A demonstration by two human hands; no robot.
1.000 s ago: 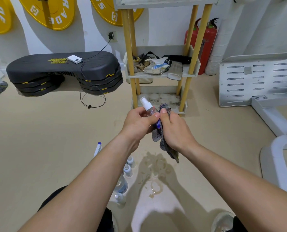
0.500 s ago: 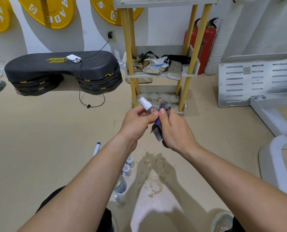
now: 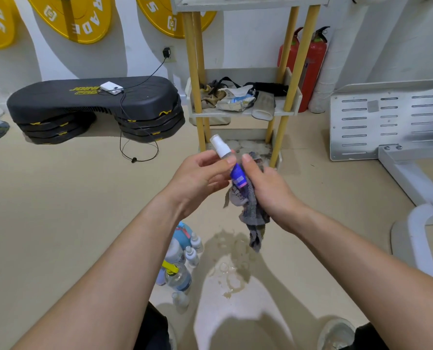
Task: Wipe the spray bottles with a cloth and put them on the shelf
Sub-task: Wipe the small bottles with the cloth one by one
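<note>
Head view. At centre of frame, before the foot of the shelf point(image 3: 243, 112): small spray bottle point(image 3: 236, 173), tilted, white cap toward upper left. Left hand point(image 3: 200, 178) grip clamped on the neck, thumb and fingertips only. Right hand point(image 3: 269, 190) grip clamped on the cloth point(image 3: 252, 210), which wraps the bottle's lower half, loose tail hanging down. Looks mid-wipe; not yet shelved.

Risks, judged from here:
- **Thin pinch at the neck.** Could let the bottle twist out or drop under a hard rub.
- **Thumb close to the spray head.** Could press it and squirt.
- **Wet patch point(image 3: 231, 274) on the floor point(image 3: 84, 223), lower centre.** Could soil the dangling cloth tail again if lowered.
- **Other bottles point(image 3: 182, 258) packed together, just left of the patch.** Could topple if struck by a falling bottle.
- **Clutter point(image 3: 235, 99) on the middle tier, stains on the bottom one.** Could tip or dirty a bottle set down carelessly.
</note>
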